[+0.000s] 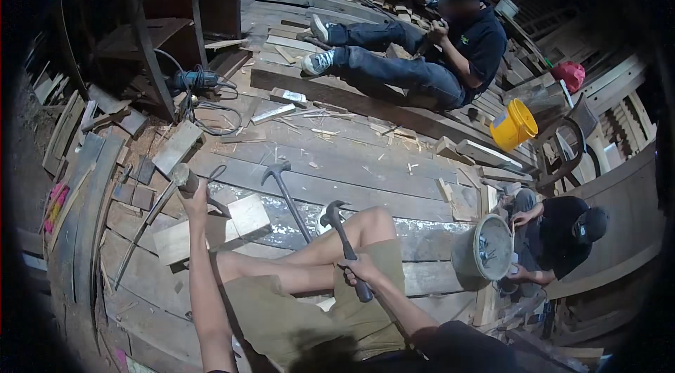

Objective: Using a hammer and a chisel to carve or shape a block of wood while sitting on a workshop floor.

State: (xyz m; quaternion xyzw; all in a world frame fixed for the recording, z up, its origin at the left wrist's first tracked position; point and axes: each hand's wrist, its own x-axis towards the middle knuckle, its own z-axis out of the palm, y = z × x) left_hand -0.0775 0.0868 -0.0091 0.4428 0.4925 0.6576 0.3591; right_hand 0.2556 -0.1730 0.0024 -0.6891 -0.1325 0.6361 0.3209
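Note:
I sit cross-legged on a plank floor (pixel 330 162). My right hand (pixel 358 271) is wrapped round the dark handle of a claw hammer (pixel 339 222), its head raised above my shin. My left hand (pixel 196 208) is closed round a round-ended wooden piece (pixel 184 177); the fingers partly hide it, so its full shape is unclear. Just right of that hand lie pale wooden blocks (pixel 249 215). A second claw hammer (pixel 287 197) rests on the planks between my hands, in front of my legs. Past the left hand, a long thin metal bar (pixel 144 232) slants across the floor.
A grey bucket (pixel 460 253) holding metal pieces stands at right, beside a crouching person (pixel 569 239). Another person (pixel 457 49) sits ahead on a thick beam (pixel 337 95). A blue corded power tool (pixel 200 80), yellow bucket (pixel 513 125), wood scraps and shavings lie around.

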